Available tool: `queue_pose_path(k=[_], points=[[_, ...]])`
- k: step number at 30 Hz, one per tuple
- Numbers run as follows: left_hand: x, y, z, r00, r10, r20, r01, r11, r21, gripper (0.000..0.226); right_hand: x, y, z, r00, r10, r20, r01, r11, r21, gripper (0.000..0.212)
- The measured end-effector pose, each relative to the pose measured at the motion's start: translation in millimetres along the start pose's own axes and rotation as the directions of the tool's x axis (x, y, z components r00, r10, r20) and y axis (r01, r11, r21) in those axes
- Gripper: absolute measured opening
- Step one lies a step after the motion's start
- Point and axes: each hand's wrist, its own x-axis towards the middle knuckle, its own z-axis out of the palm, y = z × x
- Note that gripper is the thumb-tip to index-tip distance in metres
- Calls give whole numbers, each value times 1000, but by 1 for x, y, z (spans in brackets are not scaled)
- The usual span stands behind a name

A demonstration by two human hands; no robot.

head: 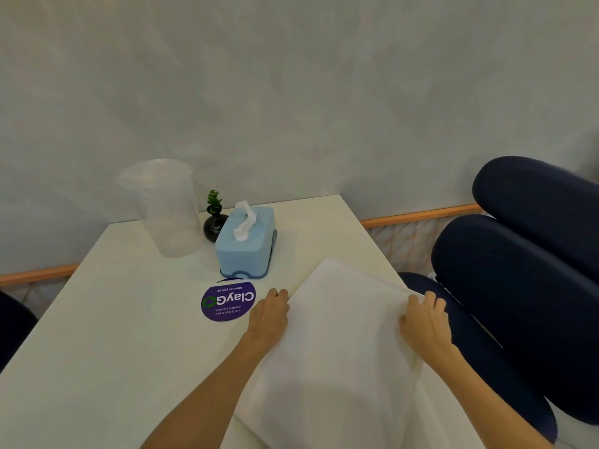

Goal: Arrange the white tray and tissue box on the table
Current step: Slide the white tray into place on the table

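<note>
A white tray [340, 325] lies tilted over the right front part of the white table [113, 335]. My left hand [270, 314] grips its left edge and my right hand [424, 322] grips its right edge, which reaches past the table's side. A light blue tissue box [244, 246] with a white tissue sticking out of its top stands on the table behind the tray, apart from it.
A clear plastic jug [165, 209] and a small black vase with a green plant [214, 222] stand left of the tissue box by the wall. A round purple sticker [227, 303] lies on the table. Dark blue padded chairs [518, 270] stand to the right.
</note>
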Motion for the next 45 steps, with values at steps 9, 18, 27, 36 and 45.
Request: queue_pose_path(k=[9,18,27,36,45], points=[[-4,-7,-1,990,-133,-56,135,990,29,27,-8,-7,6,973,168,157,-216,899,380,39],[-24,-13,-3,948,-318,-25,302,919,-253,17,13,-7,-4,993,69,99,-104,904,415,15],[-18,1,-5,914,-397,84,387,791,-473,10,76,-23,-17,993,11,116,-50,940,338,28],[-14,9,-3,907,-410,98,400,764,-507,11,83,-23,-7,989,20,148,-68,944,322,47],[-19,15,0,895,-416,163,435,728,-529,12,82,-18,-6,991,30,133,-57,976,209,19]])
